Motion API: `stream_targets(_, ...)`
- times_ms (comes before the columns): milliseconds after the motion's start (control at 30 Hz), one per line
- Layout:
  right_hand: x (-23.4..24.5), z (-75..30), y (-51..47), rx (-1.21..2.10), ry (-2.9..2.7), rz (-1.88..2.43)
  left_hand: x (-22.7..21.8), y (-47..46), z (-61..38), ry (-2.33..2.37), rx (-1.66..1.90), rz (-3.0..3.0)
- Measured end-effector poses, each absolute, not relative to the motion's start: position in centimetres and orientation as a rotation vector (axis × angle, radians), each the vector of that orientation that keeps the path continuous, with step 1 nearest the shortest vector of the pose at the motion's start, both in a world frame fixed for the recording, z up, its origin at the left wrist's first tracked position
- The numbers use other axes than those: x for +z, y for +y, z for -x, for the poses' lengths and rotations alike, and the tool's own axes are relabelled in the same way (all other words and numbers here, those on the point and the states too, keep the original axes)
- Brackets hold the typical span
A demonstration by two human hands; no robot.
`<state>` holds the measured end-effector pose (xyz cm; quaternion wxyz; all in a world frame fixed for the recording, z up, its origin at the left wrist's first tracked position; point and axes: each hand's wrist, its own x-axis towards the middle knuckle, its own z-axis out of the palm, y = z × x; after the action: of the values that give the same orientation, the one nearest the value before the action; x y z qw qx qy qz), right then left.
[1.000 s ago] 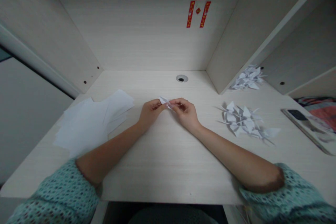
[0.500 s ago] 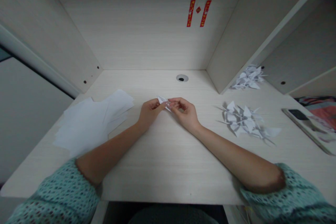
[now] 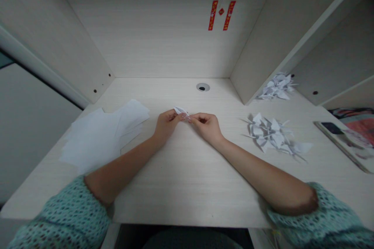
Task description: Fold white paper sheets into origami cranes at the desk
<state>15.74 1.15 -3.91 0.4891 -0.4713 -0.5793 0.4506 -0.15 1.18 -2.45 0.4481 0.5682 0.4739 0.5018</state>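
Between my two hands is a small piece of folded white paper, its pointed end showing up and to the left. My left hand pinches it between thumb and fingers. From the other side my right hand closes thumb and fingertips on the lower right end, and the fingertips of both hands nearly meet. The fingers cover most of the paper, so its full shape is hidden. To the right lies a cluster of folded white paper cranes. Loose sheets of white paper are spread on the left.
More paper cranes lie behind, beside the upright partition. A phone rests on a pale flat object at the right, near a reddish cloth. A round cable hole is set in the desk.
My right hand's fingers have curled in and lowered slightly, closing more tightly at the paper's lower right end. My left hand stays nearly in place, still pinching the paper.
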Motion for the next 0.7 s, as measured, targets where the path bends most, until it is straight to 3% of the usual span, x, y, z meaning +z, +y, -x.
stream_targets(533, -3.64, -15.69, 0.75, 1.154, -1.422, 1.119, -2.04, 0.92, 0.06, 1.313, 1.218, -1.416)
stream_targets(700, -3.78, -15.82, 0.85, 1.024, -1.513, 1.169, -1.75, 0.71, -0.02, 1.364, 1.215, -1.491)
